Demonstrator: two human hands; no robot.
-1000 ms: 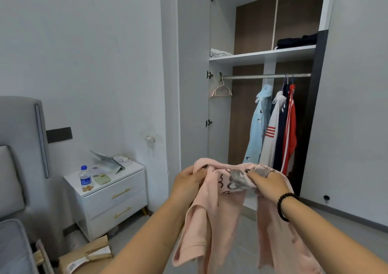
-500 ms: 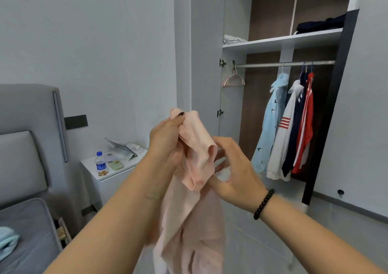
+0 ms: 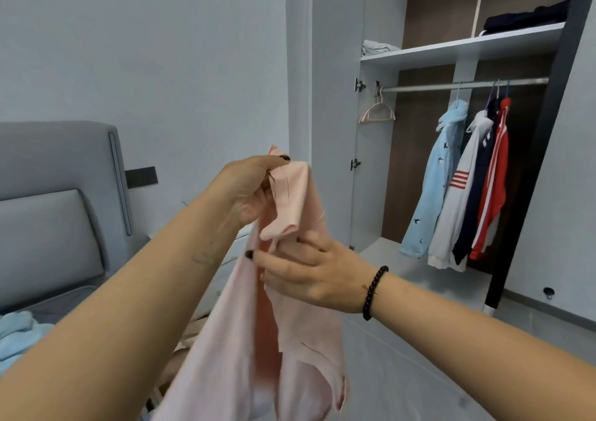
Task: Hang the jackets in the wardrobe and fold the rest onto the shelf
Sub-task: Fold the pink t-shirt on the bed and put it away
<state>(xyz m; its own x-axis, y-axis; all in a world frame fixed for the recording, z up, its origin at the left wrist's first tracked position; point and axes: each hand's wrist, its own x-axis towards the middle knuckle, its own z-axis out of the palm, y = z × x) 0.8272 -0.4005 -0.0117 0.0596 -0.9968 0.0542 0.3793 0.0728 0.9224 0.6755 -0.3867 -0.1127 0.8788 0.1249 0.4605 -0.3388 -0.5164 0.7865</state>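
Pink garment (image 3: 287, 340) between both hands' fingers (image 3: 277, 259)

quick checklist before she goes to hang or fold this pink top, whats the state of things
1. Left hand pinches the top edge of the pink garment: ok.
2. Right hand has hold of the garment lower down: ok.
3. Garment spread flat: not ok, it hangs bunched.
4. Jacket or not: cannot tell.
5. Free pink hanger on the rail: ok.
6. Bare space on the shelf between the white pile and the dark pile: ok.
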